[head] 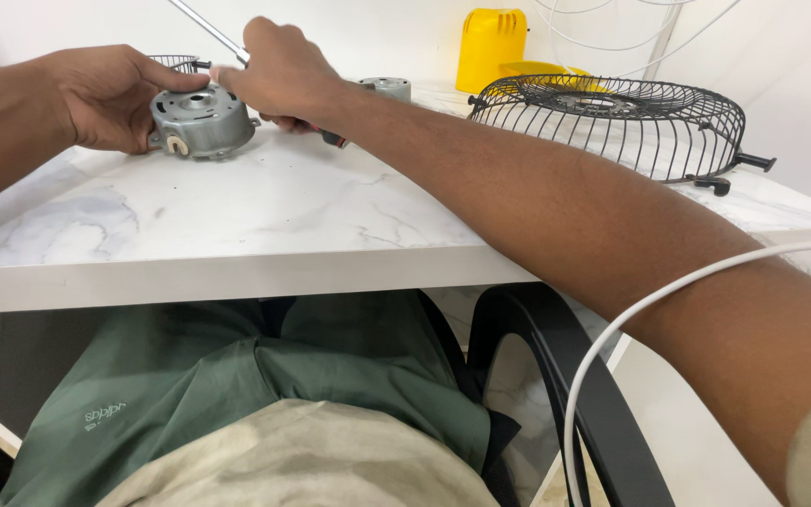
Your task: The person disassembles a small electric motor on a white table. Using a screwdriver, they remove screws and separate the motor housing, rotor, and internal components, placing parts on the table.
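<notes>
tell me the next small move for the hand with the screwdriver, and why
Probably seat the screwdriver tip squarely in a screw on the grey motor and start turning. The right hand grips the tool angled down at the housing's top, and the left hand steadies the motor on the marble table.

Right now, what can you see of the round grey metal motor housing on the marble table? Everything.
The round grey metal motor housing lies flat on the white marble-look table, near its far left. It looks like dull stamped metal, with a raised centre hub, small top holes and side tabs with a pale fitting at the front. The left hand cups its left side; the right hand, gripping a thin metal tool shaft, touches its upper right edge.
</notes>
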